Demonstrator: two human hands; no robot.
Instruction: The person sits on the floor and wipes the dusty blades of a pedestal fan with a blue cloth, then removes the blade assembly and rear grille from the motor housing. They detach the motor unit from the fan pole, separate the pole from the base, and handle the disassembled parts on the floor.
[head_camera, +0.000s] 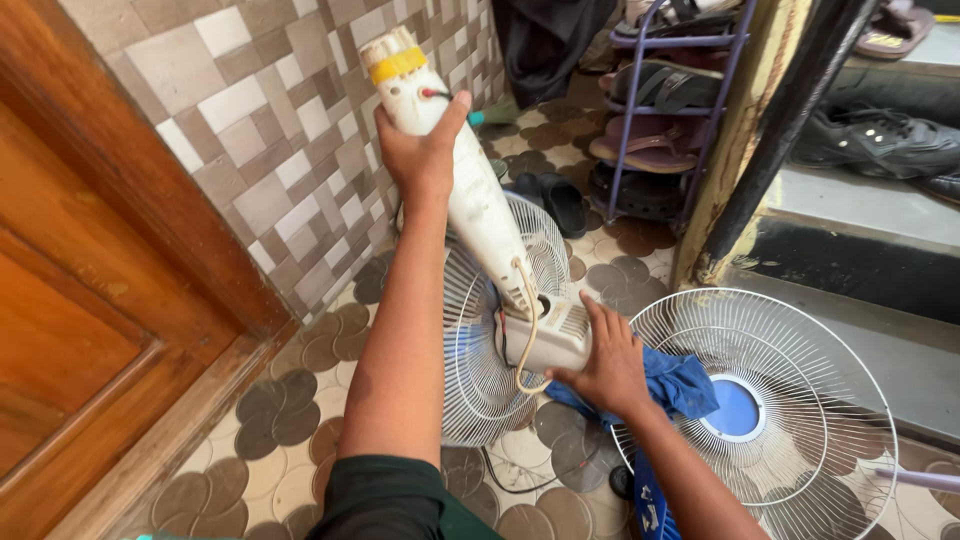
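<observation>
My left hand (420, 150) grips the white stand pole of a fan (470, 190), which has a yellow band near its top end and is tilted up and away from me. At the pole's lower end, my right hand (605, 365) clasps the white motor housing (550, 340). The rear wire grille (475, 370) is attached behind the housing. Wires run from the pole to the housing. A blue cloth (680, 385) lies just right of my right hand.
A loose front fan grille with a blue centre (760, 410) lies on the patterned floor at right. A wooden door (90, 290) and tiled wall are at left. A purple shoe rack with sandals (665, 110), black slippers (560, 200) and a step with shoes stand behind.
</observation>
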